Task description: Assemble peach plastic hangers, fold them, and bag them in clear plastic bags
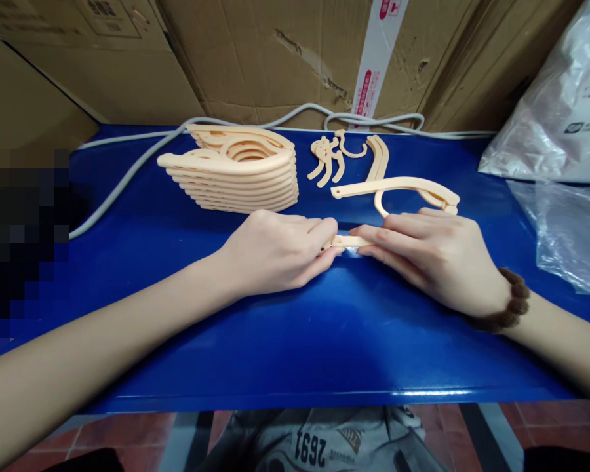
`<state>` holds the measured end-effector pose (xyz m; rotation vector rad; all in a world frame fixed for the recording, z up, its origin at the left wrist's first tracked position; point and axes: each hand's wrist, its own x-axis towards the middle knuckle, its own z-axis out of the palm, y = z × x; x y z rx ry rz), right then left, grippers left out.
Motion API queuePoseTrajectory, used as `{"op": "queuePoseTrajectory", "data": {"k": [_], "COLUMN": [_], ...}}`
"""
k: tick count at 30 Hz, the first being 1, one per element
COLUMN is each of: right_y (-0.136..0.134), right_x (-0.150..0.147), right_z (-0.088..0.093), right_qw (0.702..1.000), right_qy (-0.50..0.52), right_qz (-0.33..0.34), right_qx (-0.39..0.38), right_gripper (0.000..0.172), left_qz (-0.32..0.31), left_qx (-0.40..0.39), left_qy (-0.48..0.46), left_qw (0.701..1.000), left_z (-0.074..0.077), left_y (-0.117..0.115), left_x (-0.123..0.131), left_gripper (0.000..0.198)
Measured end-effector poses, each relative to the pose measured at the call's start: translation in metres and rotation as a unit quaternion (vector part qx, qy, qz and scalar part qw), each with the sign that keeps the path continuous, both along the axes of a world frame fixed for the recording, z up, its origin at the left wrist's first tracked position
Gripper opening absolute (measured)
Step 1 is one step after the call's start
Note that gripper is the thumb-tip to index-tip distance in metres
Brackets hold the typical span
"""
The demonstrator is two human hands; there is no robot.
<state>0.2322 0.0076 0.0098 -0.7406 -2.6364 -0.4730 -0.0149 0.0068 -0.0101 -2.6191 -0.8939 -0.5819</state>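
Peach plastic bar (347,241) lies left-right at worktop (324,341) centre, parallel to near edge; left hand (275,252) and right hand (432,259) each closed, pinching one end, equally near

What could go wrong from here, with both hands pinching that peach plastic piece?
1. The left hand and right hand grip the peach plastic piece only at the fingertips, so it may slip or twist under pressure.
2. The right hand lies close against the hanger part; a shift could push it into the loose hooks.
3. The stack of hangers stands just behind the left hand, and a bump might topple it.
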Motion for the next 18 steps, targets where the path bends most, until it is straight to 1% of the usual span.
{"op": "queuePoseTrajectory", "data": {"k": [5, 10, 18], "right_y": [0.0, 0.001, 0.0022], "right_x": [0.0008, 0.0016, 0.0024], "right_z": [0.0002, 0.0012, 0.0015], "right_qw": [1.0, 0.998, 0.997], "right_qy": [-0.003, 0.008, 0.011], "right_qz": [-0.01, -0.009, -0.006], "right_qx": [-0.022, -0.062, -0.083], "right_gripper": [0.033, 0.035, 0.035], "left_qz": [-0.004, -0.001, -0.003], "left_qx": [0.013, 0.019, 0.019], "left_qy": [-0.004, -0.01, -0.011], "left_qw": [1.0, 1.0, 1.0], "left_z": [-0.0004, 0.0001, 0.0014], "left_y": [0.0002, -0.0009, -0.0012], "left_x": [-0.0006, -0.0002, -0.0003], "left_gripper": [0.027, 0.026, 0.028]}}
